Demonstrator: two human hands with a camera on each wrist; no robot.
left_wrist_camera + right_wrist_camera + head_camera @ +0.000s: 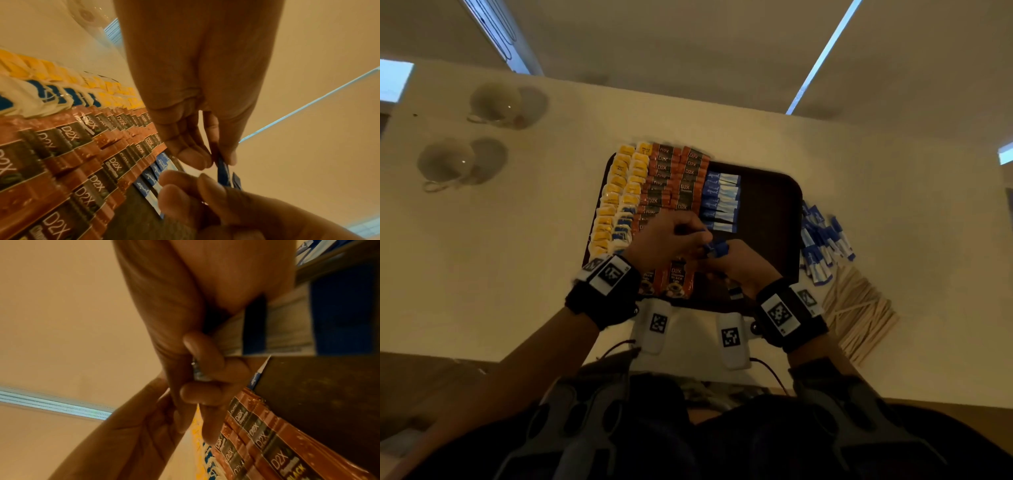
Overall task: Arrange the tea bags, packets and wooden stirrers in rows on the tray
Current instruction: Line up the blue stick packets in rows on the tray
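Observation:
A dark tray (pixel 770 192) holds rows of yellow tea bags (pixel 619 192), orange D2X coffee packets (pixel 674 178) and blue sugar packets (pixel 720 198). Above the tray's near middle my two hands meet. My right hand (pixel 722 262) grips a small bundle of blue sugar packets (pixel 287 321). My left hand (pixel 698 238) pinches one blue packet (pixel 223 168) from that bundle between thumb and fingers. In the left wrist view the right hand's fingers (pixel 180 191) curl just below the left hand's pinch. Wooden stirrers (pixel 859 311) lie on the table right of the tray.
A loose heap of blue packets (pixel 822 240) lies off the tray's right edge, beside the stirrers. Two glass cups (pixel 496 102) (pixel 446 162) stand at the far left of the table (pixel 517 274). The tray's right half is bare.

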